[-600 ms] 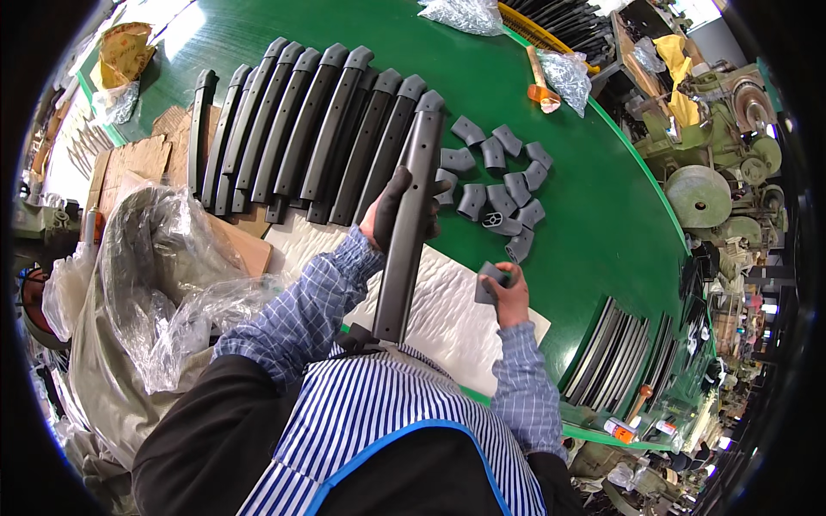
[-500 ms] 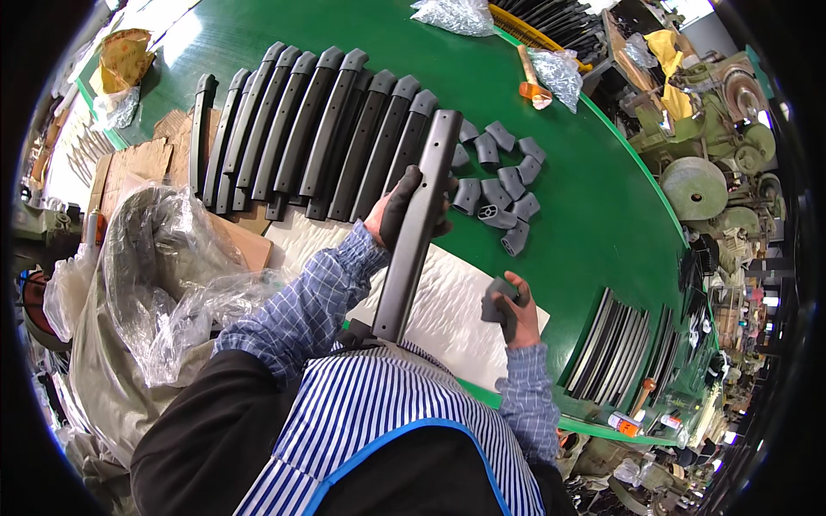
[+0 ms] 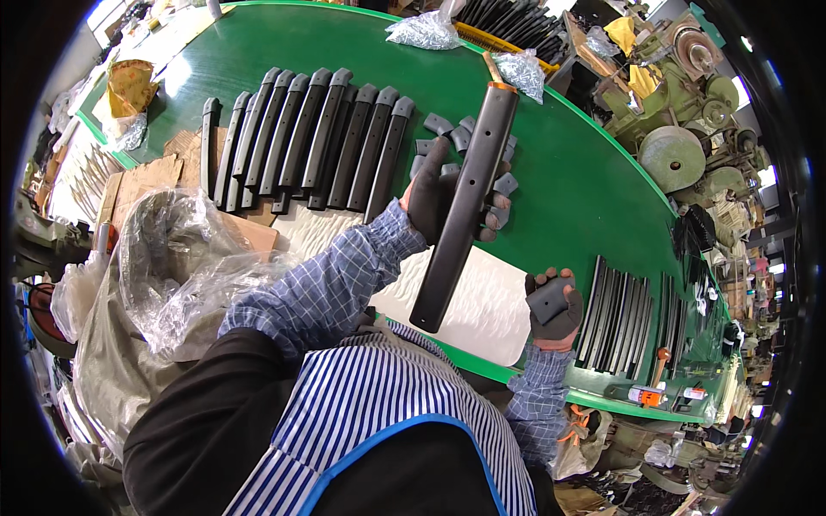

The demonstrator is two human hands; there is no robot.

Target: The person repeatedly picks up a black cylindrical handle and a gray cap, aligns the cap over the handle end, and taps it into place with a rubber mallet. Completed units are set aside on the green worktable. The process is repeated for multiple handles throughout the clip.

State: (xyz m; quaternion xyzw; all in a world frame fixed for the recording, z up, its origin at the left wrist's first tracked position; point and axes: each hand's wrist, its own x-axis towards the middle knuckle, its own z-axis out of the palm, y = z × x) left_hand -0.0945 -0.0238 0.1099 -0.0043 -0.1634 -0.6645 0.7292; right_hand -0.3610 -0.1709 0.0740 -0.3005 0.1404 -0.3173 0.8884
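A long black tube with small holes slants across the middle, raised above the table. My left hand, in a dark fingerless glove, supports it from behind; the thumb sticks up apart from the tube, and fingertips show past its far side. To the right, my right hand has its fingers curled round a short grey connector, apart from the tube. Behind the tube lies a loose group of similar grey connectors, partly hidden by it and my left hand.
Black tubes with grey end pieces lie in a row at the left. A white foam sheet covers the near table edge. More dark strips, a mallet and an orange-white bottle lie right. Clear plastic sheeting bulges at left.
The tube and my left hand have moved right, and the left thumb has lifted off the tube. My right hand has moved right and turned, showing the connector in its fingers. The view has shifted.
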